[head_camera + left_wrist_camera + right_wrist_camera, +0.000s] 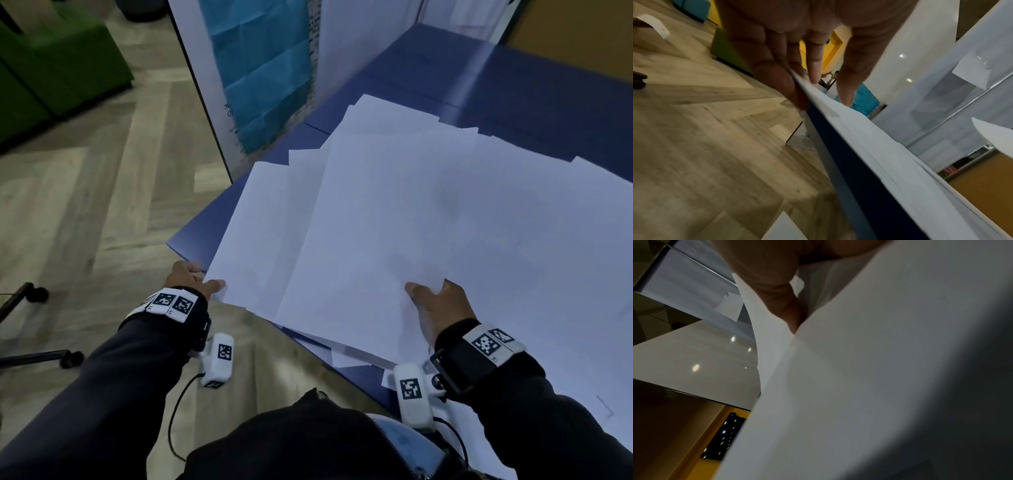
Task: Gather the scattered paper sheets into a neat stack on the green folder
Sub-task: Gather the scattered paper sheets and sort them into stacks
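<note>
Fanning paper sheets (394, 212) between left hand (191, 279) and right hand (435, 308)

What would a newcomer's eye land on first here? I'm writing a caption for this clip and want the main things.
First, the fan of white paper sheets spread unevenly over the blue table, some hanging past its near edge. Then the two hands at that edge: the left hand pinches the sheets' left corner, and the right hand lies on the sheets nearer the middle. No green folder can be seen.
</note>
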The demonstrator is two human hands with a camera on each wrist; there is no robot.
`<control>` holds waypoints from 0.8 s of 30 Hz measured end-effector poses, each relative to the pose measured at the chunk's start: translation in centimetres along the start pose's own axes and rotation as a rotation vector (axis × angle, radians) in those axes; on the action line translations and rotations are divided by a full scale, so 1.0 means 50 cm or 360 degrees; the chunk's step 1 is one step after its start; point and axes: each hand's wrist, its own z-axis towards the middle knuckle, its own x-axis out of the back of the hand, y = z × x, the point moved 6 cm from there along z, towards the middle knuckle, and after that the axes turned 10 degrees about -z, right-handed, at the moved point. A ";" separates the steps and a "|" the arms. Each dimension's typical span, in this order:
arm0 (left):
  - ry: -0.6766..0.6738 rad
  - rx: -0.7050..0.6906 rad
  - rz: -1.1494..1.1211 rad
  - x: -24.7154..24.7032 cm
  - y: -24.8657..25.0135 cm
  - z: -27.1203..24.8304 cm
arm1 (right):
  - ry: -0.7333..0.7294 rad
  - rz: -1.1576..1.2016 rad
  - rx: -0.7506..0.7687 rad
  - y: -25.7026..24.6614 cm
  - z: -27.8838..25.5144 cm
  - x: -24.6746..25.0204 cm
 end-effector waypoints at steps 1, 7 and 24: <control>-0.0013 -0.0029 -0.0007 -0.002 0.006 -0.002 | 0.0003 0.0017 -0.0014 0.004 0.000 -0.001; -0.0159 -0.0105 0.0223 -0.004 0.057 0.001 | 0.0014 0.0029 -0.0080 0.023 -0.002 0.009; -0.0125 -0.0245 -0.0394 -0.017 0.068 -0.041 | 0.0027 -0.0036 -0.0141 0.024 0.000 0.045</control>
